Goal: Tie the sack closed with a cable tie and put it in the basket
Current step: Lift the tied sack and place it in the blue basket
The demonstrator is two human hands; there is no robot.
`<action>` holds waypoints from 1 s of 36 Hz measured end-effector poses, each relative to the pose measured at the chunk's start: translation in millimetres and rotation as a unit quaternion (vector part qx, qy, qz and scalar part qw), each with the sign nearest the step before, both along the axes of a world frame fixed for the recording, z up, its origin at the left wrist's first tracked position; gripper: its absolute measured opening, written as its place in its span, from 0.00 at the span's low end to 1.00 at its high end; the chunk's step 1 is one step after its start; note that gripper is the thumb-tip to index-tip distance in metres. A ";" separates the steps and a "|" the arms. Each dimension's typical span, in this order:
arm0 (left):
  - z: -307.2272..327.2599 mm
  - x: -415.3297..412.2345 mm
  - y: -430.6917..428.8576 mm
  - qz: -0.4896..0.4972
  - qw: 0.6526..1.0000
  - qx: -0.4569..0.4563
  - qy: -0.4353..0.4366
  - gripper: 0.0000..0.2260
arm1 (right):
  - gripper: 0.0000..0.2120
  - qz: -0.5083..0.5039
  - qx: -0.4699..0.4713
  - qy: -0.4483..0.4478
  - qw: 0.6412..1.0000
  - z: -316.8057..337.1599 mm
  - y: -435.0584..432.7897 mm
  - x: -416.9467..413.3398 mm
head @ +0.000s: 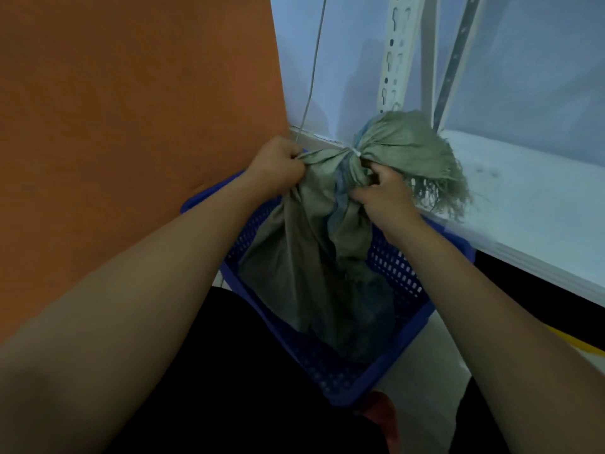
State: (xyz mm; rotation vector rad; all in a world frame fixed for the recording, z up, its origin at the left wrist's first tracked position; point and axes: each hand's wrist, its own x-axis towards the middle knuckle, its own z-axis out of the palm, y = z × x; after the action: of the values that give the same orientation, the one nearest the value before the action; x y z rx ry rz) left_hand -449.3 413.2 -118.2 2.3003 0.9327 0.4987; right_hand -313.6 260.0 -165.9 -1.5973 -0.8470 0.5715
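We hold the grey-green woven sack (307, 244) upright over the blue perforated plastic basket (397, 276), its long axis running straight down from our fists, its bottom already inside the basket walls. Our left hand (275, 167) is clenched on a bunch of cloth below the neck; our right hand (381, 191) grips the neck itself, nearer the thin white cable tie (355, 153) cinched round it. The frayed mouth fans out above. From here, lowering looks like all that's left.
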 end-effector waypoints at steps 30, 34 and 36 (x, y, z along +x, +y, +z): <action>-74.1 54.3 -107.3 -0.269 0.817 -0.157 0.485 0.56 | 0.17 -0.146 -0.003 -0.058 0.988 -33.4 -11.1 23.0; -83.8 49.1 -108.4 -0.281 0.783 -0.120 0.542 0.60 | 0.13 -0.189 -0.019 -0.249 0.950 -40.2 -15.1 24.5; -85.3 46.0 -102.0 -0.286 0.786 -0.125 0.534 0.58 | 0.09 -0.177 -0.040 -0.338 0.924 -49.8 -16.9 27.4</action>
State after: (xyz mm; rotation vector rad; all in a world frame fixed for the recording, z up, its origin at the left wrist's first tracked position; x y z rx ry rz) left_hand -403.3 311.2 -203.5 2.3475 0.5893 -1.2370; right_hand -286.2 243.1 -215.7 -1.9990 -0.9996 -0.2340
